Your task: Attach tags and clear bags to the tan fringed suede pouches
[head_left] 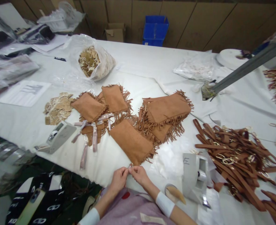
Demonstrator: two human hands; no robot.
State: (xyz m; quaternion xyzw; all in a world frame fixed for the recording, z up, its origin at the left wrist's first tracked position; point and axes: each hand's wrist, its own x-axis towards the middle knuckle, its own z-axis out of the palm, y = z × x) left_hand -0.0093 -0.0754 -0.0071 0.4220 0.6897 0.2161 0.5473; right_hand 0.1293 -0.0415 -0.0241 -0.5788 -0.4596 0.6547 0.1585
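My left hand [119, 178] and my right hand [140, 174] meet at the table's front edge, fingertips pinched together. Between them is a small shiny piece at the near corner of a brown fringed suede pouch [131, 140]; its kind is too small to make out. The pouch lies flat, tilted, its fringe along the far and right sides. More fringed pouches lie beyond it: one stack [168, 107] to the right, others [88, 107] to the left. Wrapped strips [94, 137], pinkish under their covering, lie beside the left ones.
Tape dispensers stand left [61, 137] and right [194, 175]. Brown straps with metal clips [232, 156] are heaped at right. Tan tags with strings [59, 107] lie left, near a plastic bag of tags [105, 64]. A slanted metal post [246, 67] crosses the right side.
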